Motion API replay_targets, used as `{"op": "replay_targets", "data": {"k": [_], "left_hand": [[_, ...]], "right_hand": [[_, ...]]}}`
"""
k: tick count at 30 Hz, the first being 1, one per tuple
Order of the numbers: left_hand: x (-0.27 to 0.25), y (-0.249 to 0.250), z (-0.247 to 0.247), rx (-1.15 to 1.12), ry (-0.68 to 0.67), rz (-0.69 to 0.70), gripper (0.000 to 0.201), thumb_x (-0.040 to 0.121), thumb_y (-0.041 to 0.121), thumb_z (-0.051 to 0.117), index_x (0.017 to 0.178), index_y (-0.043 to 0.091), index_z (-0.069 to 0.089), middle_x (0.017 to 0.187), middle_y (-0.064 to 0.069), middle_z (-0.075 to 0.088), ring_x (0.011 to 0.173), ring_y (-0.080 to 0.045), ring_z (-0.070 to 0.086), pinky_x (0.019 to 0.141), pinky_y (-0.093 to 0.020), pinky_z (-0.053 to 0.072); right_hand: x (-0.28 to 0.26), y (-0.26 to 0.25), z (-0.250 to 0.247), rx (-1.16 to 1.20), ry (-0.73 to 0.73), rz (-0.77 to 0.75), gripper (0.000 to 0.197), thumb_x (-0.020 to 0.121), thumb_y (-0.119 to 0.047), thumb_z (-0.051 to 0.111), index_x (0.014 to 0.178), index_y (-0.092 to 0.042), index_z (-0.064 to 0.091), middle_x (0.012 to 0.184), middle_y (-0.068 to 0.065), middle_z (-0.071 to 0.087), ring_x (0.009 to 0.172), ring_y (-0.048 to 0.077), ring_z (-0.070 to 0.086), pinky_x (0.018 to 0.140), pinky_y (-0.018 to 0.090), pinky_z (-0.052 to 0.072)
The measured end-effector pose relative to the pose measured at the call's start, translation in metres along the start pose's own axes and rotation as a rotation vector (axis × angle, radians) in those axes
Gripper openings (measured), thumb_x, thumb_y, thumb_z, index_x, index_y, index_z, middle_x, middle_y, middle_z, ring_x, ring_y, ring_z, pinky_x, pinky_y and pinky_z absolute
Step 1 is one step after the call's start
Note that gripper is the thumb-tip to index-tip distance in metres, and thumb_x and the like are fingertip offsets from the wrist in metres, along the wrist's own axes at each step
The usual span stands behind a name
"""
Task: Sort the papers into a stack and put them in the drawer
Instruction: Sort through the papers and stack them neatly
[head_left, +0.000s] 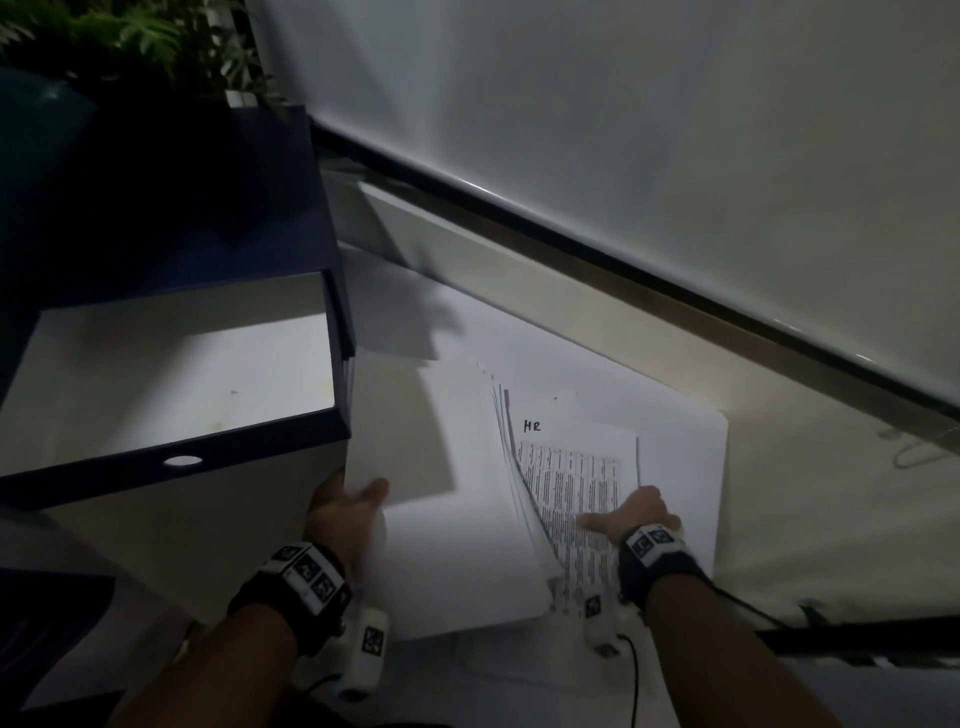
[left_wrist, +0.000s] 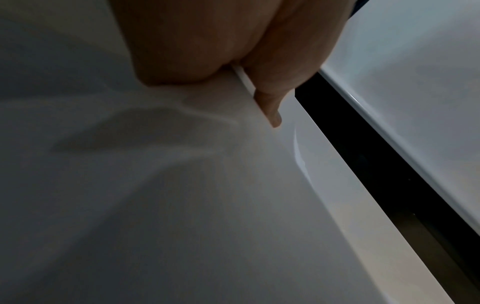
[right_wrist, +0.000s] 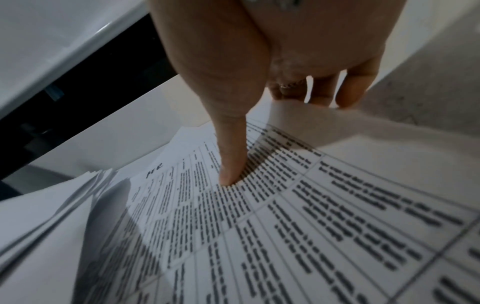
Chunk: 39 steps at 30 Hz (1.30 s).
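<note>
A thick pile of papers lies beside the open drawer (head_left: 171, 374), spread apart like a book. My left hand (head_left: 348, 506) pinches the left edge of the blank white sheets (head_left: 441, 467), thumb on top; the left wrist view shows the left hand (left_wrist: 259, 61) with that paper edge (left_wrist: 244, 80) caught between thumb and fingers. My right hand (head_left: 636, 512) holds the right edge of a printed table sheet (head_left: 571, 478) marked "HR". In the right wrist view the right hand's (right_wrist: 233, 61) thumb presses the printed sheet (right_wrist: 311, 226), with the fingers curled under its edge.
The drawer belongs to a dark blue cabinet (head_left: 182, 208) at the left, with a potted plant (head_left: 130, 41) behind it. A white panel with a dark strip (head_left: 571, 223) runs diagonally behind the papers. A paper clip (head_left: 914, 452) lies at the right. A larger white sheet (head_left: 685, 467) lies underneath.
</note>
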<state>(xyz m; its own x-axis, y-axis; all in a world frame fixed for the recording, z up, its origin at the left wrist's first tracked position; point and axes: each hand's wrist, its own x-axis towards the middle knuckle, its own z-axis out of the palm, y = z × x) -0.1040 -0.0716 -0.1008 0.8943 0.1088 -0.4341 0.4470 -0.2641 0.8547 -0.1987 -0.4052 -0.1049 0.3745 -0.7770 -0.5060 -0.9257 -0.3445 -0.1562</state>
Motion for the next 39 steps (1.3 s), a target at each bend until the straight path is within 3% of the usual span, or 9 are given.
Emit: {"op": "replay_targets", "data": {"k": [3, 7, 13, 16, 19, 23, 27, 31, 39], "left_hand": [[0.001, -0.002, -0.003, -0.01, 0.0, 0.012, 0.034, 0.081, 0.021, 0.074, 0.113, 0.012, 0.066, 0.1, -0.009, 0.069, 0.096, -0.028, 0.066, 0.09, -0.038, 0.052], [0.001, -0.003, -0.005, 0.014, -0.003, 0.003, 0.036, 0.081, 0.021, 0.074, 0.114, 0.01, 0.066, 0.099, -0.009, 0.069, 0.094, -0.026, 0.066, 0.09, -0.037, 0.051], [0.001, -0.004, -0.002, 0.039, 0.009, -0.001, 0.036, 0.084, 0.017, 0.072, 0.116, 0.005, 0.065, 0.097, -0.01, 0.066, 0.091, -0.025, 0.063, 0.085, -0.03, 0.046], [-0.002, -0.004, 0.001, 0.03, 0.003, -0.006, 0.034, 0.085, 0.013, 0.07, 0.117, 0.003, 0.064, 0.095, -0.008, 0.064, 0.089, -0.022, 0.06, 0.081, -0.028, 0.043], [-0.002, -0.002, 0.003, 0.039, 0.0, -0.01, 0.037, 0.085, 0.015, 0.071, 0.118, 0.003, 0.063, 0.099, -0.011, 0.066, 0.094, -0.025, 0.063, 0.083, -0.028, 0.044], [-0.003, 0.001, 0.006, 0.064, 0.009, -0.031, 0.039, 0.085, 0.016, 0.071, 0.12, 0.002, 0.062, 0.101, -0.014, 0.066, 0.101, -0.032, 0.064, 0.081, -0.026, 0.041], [-0.005, 0.003, 0.014, 0.123, -0.015, -0.042, 0.046, 0.085, 0.02, 0.07, 0.126, 0.003, 0.058, 0.118, -0.017, 0.064, 0.11, -0.033, 0.061, 0.088, -0.027, 0.042], [0.001, 0.005, 0.028, 0.182, -0.048, -0.041, 0.047, 0.082, 0.023, 0.073, 0.122, 0.003, 0.06, 0.116, -0.018, 0.066, 0.107, -0.034, 0.063, 0.096, -0.035, 0.048], [0.003, 0.018, 0.047, 0.257, -0.186, -0.07, 0.042, 0.087, 0.025, 0.066, 0.124, 0.005, 0.057, 0.119, -0.013, 0.065, 0.108, -0.032, 0.061, 0.094, -0.032, 0.047]], "right_hand": [[-0.003, -0.001, -0.005, 0.09, -0.028, -0.058, 0.104, 0.055, -0.042, 0.094, 0.135, -0.001, 0.041, 0.131, 0.016, 0.056, 0.118, 0.035, 0.058, 0.091, 0.04, 0.053], [-0.005, -0.004, -0.004, 0.191, -0.086, -0.139, 0.059, 0.066, -0.023, 0.091, 0.115, -0.005, 0.065, 0.114, 0.012, 0.071, 0.099, 0.029, 0.068, 0.079, 0.029, 0.054], [-0.015, -0.007, -0.001, 0.298, -0.092, -0.173, 0.032, 0.08, -0.008, 0.075, 0.11, 0.002, 0.07, 0.107, 0.016, 0.073, 0.09, 0.029, 0.069, 0.082, 0.035, 0.058], [-0.028, -0.016, 0.006, 0.28, -0.068, -0.176, 0.041, 0.079, -0.012, 0.077, 0.117, -0.004, 0.065, 0.108, 0.013, 0.073, 0.088, 0.027, 0.069, 0.072, 0.025, 0.053], [-0.042, -0.024, 0.008, 0.365, -0.067, -0.197, 0.063, 0.075, -0.009, 0.081, 0.132, -0.006, 0.056, 0.112, 0.012, 0.072, 0.098, 0.028, 0.069, 0.082, 0.026, 0.054], [-0.054, -0.032, -0.038, 0.373, 0.186, -0.312, 0.036, 0.086, -0.014, 0.07, 0.122, -0.013, 0.065, 0.115, 0.01, 0.071, 0.102, 0.031, 0.067, 0.084, 0.028, 0.048], [-0.07, -0.045, -0.106, 0.299, 0.462, -0.498, 0.018, 0.088, -0.019, 0.064, 0.106, -0.018, 0.069, 0.097, 0.009, 0.073, 0.085, 0.032, 0.067, 0.076, 0.031, 0.05], [-0.087, -0.058, -0.158, 0.322, 0.639, -0.62, 0.024, 0.086, -0.021, 0.069, 0.109, -0.015, 0.07, 0.096, 0.007, 0.074, 0.084, 0.028, 0.068, 0.077, 0.029, 0.053], [-0.063, -0.041, -0.145, 0.602, 0.365, -0.511, 0.025, 0.082, -0.011, 0.075, 0.107, -0.009, 0.073, 0.092, 0.004, 0.071, 0.091, 0.026, 0.07, 0.078, 0.03, 0.052]]}}
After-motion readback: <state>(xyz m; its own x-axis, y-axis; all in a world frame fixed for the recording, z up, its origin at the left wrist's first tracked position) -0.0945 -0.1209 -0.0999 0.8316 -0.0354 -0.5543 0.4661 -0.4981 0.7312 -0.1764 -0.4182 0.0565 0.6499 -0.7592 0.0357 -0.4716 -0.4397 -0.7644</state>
